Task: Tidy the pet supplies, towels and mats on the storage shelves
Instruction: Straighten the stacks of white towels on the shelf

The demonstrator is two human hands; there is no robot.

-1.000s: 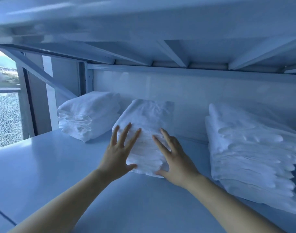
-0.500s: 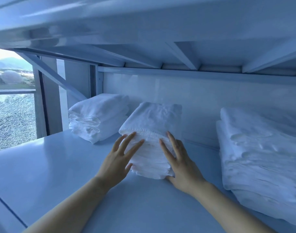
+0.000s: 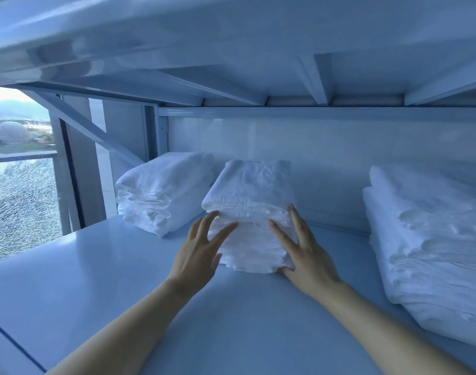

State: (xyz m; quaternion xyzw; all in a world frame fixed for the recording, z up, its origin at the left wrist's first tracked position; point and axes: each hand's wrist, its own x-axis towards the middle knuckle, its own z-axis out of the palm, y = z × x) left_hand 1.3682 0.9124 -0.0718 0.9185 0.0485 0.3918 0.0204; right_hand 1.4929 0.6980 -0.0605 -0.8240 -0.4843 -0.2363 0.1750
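Two bare forearms reach up from the bottom edge onto the shelf, a smooth pale surface. The left hand has its fingers spread, the tips against the front left of the middle stack, thumb low near its base. The right hand is likewise spread flat against the stack's front right, thumb at the bottom edge. Both are open, pressing rather than clamped, set apart with the folded white towels between them. This stack sits mid-shelf, angled slightly. Just beside it to the left lies the left stack, close to or touching it. Well apart on the right is the larger right stack. Behind is the back panel; far left, a window.
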